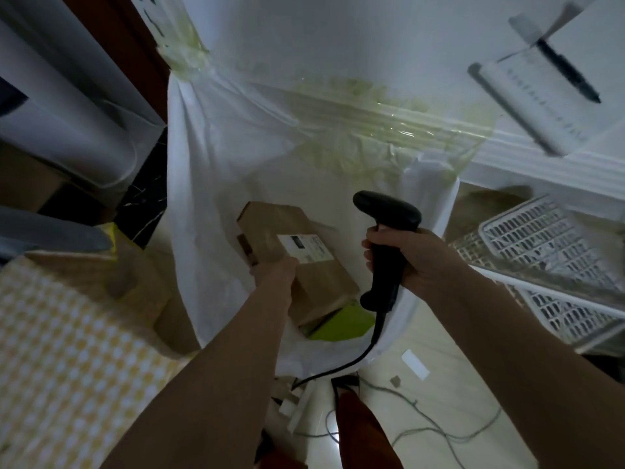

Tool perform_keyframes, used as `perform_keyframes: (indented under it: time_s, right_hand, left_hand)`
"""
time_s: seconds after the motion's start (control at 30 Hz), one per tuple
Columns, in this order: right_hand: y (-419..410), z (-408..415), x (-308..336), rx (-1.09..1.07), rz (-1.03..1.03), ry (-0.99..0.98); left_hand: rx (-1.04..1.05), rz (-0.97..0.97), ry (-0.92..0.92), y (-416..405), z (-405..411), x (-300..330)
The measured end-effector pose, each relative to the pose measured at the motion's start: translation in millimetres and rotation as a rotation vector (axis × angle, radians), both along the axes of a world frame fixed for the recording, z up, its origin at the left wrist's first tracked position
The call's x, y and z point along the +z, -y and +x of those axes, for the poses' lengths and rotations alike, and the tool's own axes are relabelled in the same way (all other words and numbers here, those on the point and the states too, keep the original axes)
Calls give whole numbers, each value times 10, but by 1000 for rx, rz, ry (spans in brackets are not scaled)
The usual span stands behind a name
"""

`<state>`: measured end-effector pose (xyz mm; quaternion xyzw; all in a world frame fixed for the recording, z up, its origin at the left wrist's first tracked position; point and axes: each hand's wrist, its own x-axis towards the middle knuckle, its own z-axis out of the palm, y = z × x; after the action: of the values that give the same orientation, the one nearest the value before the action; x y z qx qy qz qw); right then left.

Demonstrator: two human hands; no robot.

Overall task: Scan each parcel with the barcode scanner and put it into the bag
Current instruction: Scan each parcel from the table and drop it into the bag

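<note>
— Holding a cardboard parcel (pixel 291 252) over the mouth of a white bag (pixel 216 170), the left hand (pixel 275 270) grips the box at its near edge, fingers curled round that edge and mostly hidden under it. Where does the box lie from there?

— Up and away from the fingers. Its long axis runs on a diagonal, far-left corner to near-right corner, with the white shipping label (pixel 306 247) face up just beyond the knuckles. The parcel appears already inside the rim of the bag, which is taped open against the wall.

— And the other hand?

— The right hand (pixel 406 257) is wrapped round the handle of the black barcode scanner (pixel 387 238), fingers closed tight on the grip. The scanner head points left, toward the parcel, and sits just beside its right end, apart from it. Its cable (pixel 355 357) trails down across the bag's near edge.

— Which hand decides the coming move?

— By these positions, the left; it alone carries the box. Something green (pixel 341 324) lies beneath the parcel's near-right corner, so a release would likely drop the box straight onto it. Whether the label has been read cannot be told.
</note>
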<state>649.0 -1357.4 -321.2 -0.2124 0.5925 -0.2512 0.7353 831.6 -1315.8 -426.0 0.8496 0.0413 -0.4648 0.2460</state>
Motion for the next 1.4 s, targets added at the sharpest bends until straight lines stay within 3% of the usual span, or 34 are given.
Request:
perform_keyframes:
  time_s: [0.13,0.33,0.5,0.6,0.73,0.83,0.97,1.4]
  right_hand:
    - [23,69,-20,54,3,14]
    - [-17,265,87,99,-10,64]
    - [-158,517,263,226,-69,46]
    - [-307,706,400,371,-105,-12]
    - [-582,965,613,640,-211,-76]
    - [-883,1199,805,772,-290,-29]
    - [-1476,1579,1051,911,-311,-31]
    - [-4346,2610,1336,1367,-534,5]
  left_hand:
    - [-156,203,135,-136,123,20]
    - [-361,197,290,-328,290,219]
    - [-662,128,184,-504,359,620]
    - [-853,110,258,-710,428,878]
    - [-958,77,435,-1057,609,1188]
    - [-961,55,539,-1420,796,1403]
    - [-898,200,629,-2192,1081,1697]
    - [-381,431,560,-5986,1441,2142]
